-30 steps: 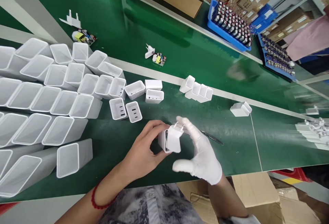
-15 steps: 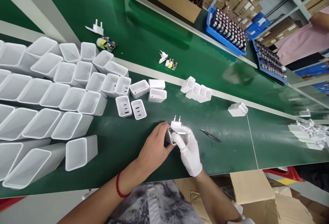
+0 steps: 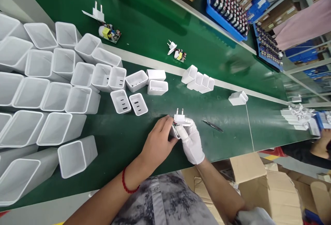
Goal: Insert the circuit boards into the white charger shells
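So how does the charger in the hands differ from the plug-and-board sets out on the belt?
The charger in hand has a white shell round its board, gripped by the bare left hand and gloved right hand; the nearer belt set lies untouched with its circuit board bare. The held one's pins point up; the belt set's plug lies tipped sideways. Both have white two-pin plugs.

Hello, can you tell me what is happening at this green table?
A person holds a white charger shell between both hands. The bare left hand grips its side, and the gloved right hand holds the two-pin plug cap at its open end. Many empty white shells lie to the left, and tweezers lie on the green belt to the right.
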Tool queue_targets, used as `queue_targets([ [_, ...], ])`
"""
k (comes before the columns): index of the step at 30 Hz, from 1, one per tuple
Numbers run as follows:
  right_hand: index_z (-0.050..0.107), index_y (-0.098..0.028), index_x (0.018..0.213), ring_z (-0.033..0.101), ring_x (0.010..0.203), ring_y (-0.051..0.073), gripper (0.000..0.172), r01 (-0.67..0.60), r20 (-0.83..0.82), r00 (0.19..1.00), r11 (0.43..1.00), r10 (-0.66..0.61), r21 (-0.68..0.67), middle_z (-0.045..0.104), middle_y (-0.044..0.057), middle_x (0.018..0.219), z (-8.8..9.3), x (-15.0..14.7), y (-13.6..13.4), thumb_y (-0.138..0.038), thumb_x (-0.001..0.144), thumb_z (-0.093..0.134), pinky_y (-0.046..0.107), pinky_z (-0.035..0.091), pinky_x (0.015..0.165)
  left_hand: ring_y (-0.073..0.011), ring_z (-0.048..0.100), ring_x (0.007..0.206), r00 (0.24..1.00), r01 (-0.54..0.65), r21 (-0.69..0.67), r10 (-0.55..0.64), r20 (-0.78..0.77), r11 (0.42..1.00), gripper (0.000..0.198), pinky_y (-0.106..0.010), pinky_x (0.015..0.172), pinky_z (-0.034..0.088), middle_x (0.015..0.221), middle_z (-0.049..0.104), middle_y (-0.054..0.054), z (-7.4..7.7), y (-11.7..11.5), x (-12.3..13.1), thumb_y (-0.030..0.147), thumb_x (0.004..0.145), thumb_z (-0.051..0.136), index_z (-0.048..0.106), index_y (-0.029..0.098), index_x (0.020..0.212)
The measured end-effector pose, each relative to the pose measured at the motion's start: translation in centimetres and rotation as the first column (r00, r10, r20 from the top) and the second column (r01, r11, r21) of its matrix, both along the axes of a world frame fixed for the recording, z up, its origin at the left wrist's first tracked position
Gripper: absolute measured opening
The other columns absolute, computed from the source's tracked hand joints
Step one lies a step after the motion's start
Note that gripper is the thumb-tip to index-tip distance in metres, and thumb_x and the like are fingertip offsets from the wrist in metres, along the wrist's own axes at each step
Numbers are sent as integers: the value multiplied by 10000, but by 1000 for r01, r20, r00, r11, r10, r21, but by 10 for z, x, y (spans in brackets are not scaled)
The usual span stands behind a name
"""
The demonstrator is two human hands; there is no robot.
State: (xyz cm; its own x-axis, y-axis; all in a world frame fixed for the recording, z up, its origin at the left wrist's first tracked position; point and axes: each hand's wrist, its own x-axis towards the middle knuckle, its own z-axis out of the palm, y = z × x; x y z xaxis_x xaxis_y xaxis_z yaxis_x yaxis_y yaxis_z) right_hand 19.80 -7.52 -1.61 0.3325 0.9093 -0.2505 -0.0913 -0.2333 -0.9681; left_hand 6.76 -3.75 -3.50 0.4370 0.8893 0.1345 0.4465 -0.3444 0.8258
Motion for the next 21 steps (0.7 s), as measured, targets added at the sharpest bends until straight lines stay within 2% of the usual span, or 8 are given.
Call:
queue_targets([
  [5, 676, -262, 1141, 649, 1067, 209, 280, -28, -129, 991, 1000, 27, -7, 714, 20, 1131, 3, 1, 1, -337, 873, 696, 393, 484, 1024, -290, 610, 1183, 1000, -3, 34, 2, 20, 999, 607, -390, 942, 557, 1237, 618, -127, -1, 0, -1, 83, 752, 732, 438, 203, 1269],
  [9, 688, -277, 1109, 649, 1051, 209, 260, 4, -95, 995, 1000, -3, 12, 714, 7, 1107, -2, -5, 2, -324, 854, 711, 400, 485, 1023, -290, 609, 1172, 999, -4, 18, 3, 33, 1000, 619, -391, 928, 557, 1219, 619, -118, -1, 1, 0, 53, 741, 724, 435, 204, 1267],
  [14, 705, -272, 1077, 628, 1120, 225, 239, 10, -32, 999, 999, -9, 30, 702, 14, 1143, -11, -3, 0, -353, 852, 702, 417, 452, 1073, -283, 614, 1159, 999, 6, 16, -6, 34, 1000, 616, -375, 916, 561, 1207, 621, -112, -1, 2, 0, 50, 727, 740, 443, 204, 1245],
  [17, 665, -252, 1187, 639, 1136, 255, 365, -32, -39, 999, 999, 32, 5, 699, 51, 1190, -2, 5, 0, -438, 873, 649, 467, 472, 1052, -285, 617, 1150, 1000, 3, 29, -4, 29, 1000, 581, -393, 926, 558, 1201, 622, -119, -1, 2, -1, 98, 767, 722, 433, 197, 1261],
  [19, 598, -255, 1294, 650, 1126, 265, 461, -60, 13, 998, 998, 59, 2, 684, 67, 1229, 9, 10, 0, -504, 906, 572, 493, 494, 1018, -286, 620, 1149, 1000, 1, 43, -2, 24, 999, 545, -405, 932, 557, 1204, 622, -126, -1, 2, -1, 124, 793, 697, 432, 193, 1265],
  [21, 590, -265, 1306, 637, 1140, 275, 485, -99, 98, 990, 995, 98, 8, 667, 69, 1258, 18, 11, 0, -493, 879, 613, 494, 479, 1028, -292, 621, 1155, 1000, -3, 61, 3, 13, 998, 518, -418, 936, 557, 1211, 624, -137, -3, 2, 0, 122, 809, 659, 433, 187, 1270],
])
